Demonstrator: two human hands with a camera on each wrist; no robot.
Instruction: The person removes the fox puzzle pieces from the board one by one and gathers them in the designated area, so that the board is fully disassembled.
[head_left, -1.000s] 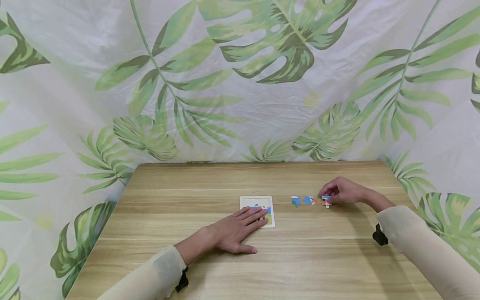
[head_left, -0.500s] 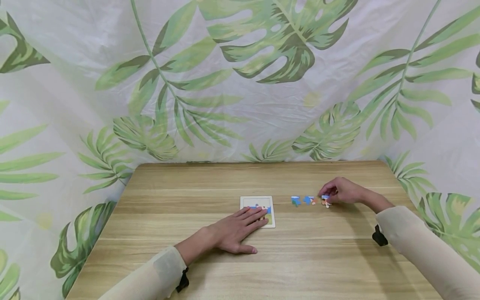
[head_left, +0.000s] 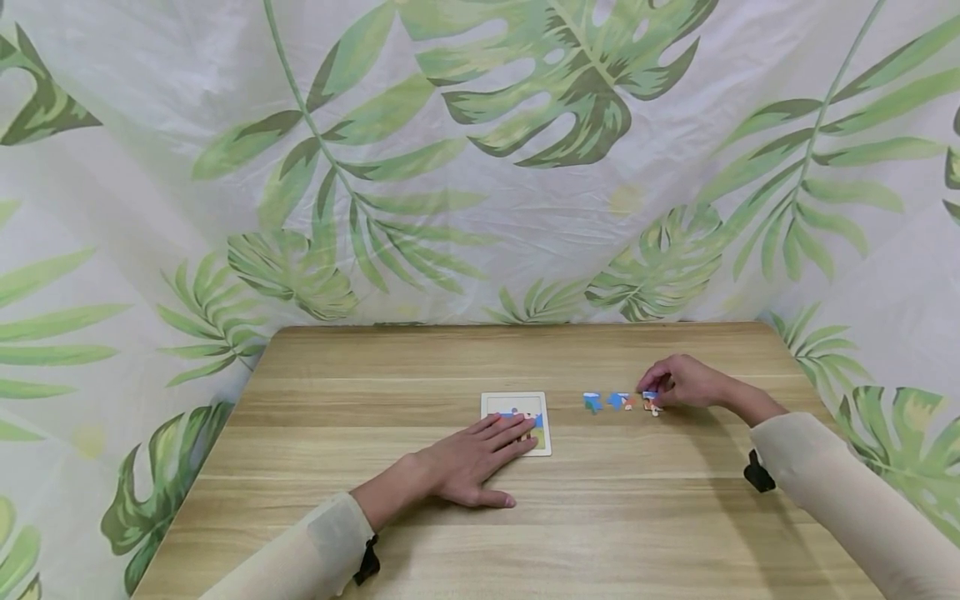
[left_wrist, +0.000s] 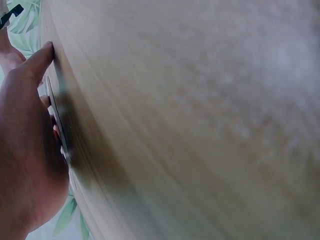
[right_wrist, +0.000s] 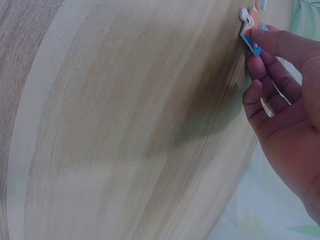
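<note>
Nothing visibly moved: frame right, the right hand [head_left: 693,382] pinches a puzzle piece [head_left: 651,402], which a slack pinch could drop; left hand [head_left: 474,467] lies flat on the lower-centre board [head_left: 513,402].

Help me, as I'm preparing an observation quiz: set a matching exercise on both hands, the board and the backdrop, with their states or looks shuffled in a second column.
Things:
1. left hand
2. right hand
3. board
4. backdrop

States or looks:
A. printed with green leaves
B. pinching a puzzle piece
C. pale-rimmed, partly covered
D. resting flat, thumb spread out

Pairs: 1-D, 2-B, 3-C, 4-A
</note>
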